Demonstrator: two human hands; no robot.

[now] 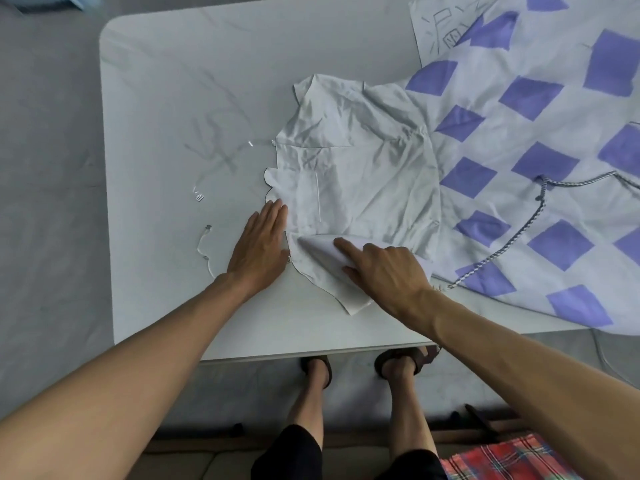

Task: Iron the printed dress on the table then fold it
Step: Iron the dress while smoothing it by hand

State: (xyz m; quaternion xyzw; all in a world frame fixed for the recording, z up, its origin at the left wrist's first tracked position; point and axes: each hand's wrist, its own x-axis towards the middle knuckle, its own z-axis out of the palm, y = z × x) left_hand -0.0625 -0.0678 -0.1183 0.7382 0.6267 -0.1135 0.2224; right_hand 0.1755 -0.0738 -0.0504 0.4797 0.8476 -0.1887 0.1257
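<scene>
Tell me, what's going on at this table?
A person stands at a white table with a printed dress spread on it. The left hand lies flat at the edge of its creased white top part, and the right hand rests on a turned-back flap; whether it grips the flap is unclear. The dress isn't folded yet.

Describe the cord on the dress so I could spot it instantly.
Find the white table and the dress spread over its right side, white with purple diamonds. The cord curves across that printed skirt, just right of the right hand. It is the only thin, braided blue-and-white line among flat purple patches.
</scene>
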